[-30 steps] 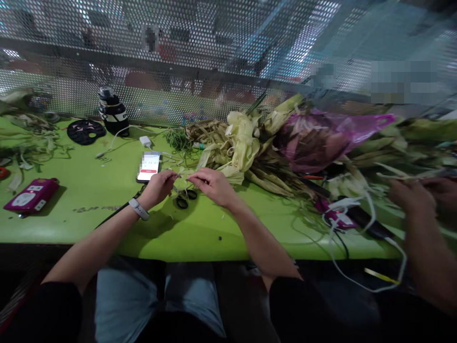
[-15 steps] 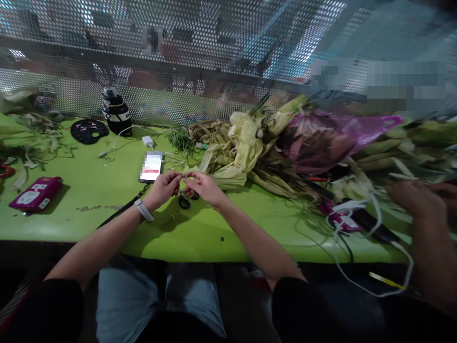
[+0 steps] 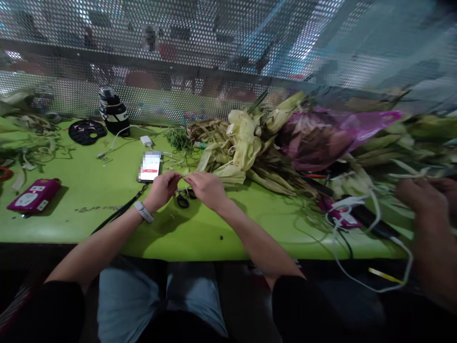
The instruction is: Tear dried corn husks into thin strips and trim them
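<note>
My left hand (image 3: pixel 162 189), with a pale watch band at the wrist, is closed in a pinch. Facing it, my right hand (image 3: pixel 206 187) pinches too, fingertips almost meeting the left's. Something thin and small seems to run between them, too fine to name. Just below the hands lie scissors (image 3: pixel 183 201) with black finger loops, partly covered. A phone (image 3: pixel 150 166) with a lit screen lies beyond my left hand. Pale dried corn husks (image 3: pixel 243 143) are heaped beyond my right hand, beside a small tangle of thin green strands (image 3: pixel 177 138).
On the green table (image 3: pixel 250 233) stand a dark bottle (image 3: pixel 114 114), a black palette-shaped mat (image 3: pixel 86 132) and a magenta device (image 3: pixel 34 196). A pink plastic bag (image 3: pixel 314 138) sits among the husks. White cables (image 3: pixel 374 214) hang over the edge near another person's hands (image 3: pixel 421 195) at right.
My right hand has turned, its back now more toward me and its fingers more curled in. My left hand stays nearly in place. The other person's hands have shifted slightly.
</note>
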Demonstrator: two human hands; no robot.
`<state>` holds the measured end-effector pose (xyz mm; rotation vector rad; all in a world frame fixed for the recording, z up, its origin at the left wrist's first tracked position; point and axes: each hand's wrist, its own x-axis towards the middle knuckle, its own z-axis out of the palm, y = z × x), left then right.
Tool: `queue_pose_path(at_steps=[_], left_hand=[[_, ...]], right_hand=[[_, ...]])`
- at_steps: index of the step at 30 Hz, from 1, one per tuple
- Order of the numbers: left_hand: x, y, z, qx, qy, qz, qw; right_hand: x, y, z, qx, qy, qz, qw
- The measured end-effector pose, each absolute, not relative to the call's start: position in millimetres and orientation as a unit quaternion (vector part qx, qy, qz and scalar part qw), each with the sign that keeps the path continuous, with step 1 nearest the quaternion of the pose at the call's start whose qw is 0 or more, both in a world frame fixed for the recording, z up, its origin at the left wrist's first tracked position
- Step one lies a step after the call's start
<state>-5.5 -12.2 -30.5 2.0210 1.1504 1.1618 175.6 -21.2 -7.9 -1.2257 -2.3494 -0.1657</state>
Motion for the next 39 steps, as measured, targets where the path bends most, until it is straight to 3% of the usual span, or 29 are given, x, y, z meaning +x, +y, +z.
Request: queue_pose_path(at_steps=[4,7,12,21,30,33,35,39], left_hand=[[-6,-11,-26,0.831,0.36,0.379,0.19],[-7,-12,-21,0.86,0.328,0.354,0.168],[-10,-13,-17,0.888,0.298,0.323,0.133],[-10,-17,-24,0.9,0.359,0.243,-0.042],[-7,-23,-21,0.905,0.362,0.205,-0.091],[-5,-25,-20,0.904,0.37,0.211,-0.047],[-2,-25,-20,0.883,0.39,0.261,0.038],[3,-22,-21,0.748,0.421,0.3,0.416]], right_hand=[[186,-8,-6,-0.409,-0.851,-0.076,0.321],[190,1,-6,-0.368,-0.855,0.026,0.364],[190,2,-5,-0.405,-0.813,0.225,0.353],[191,4,-7,-0.457,-0.701,0.405,0.368],[191,5,-7,-0.465,-0.694,0.387,0.391],[190,7,-10,-0.462,-0.699,0.376,0.396],[191,8,-12,-0.461,-0.702,0.369,0.398],[193,12,-16,-0.464,-0.718,0.345,0.387]])
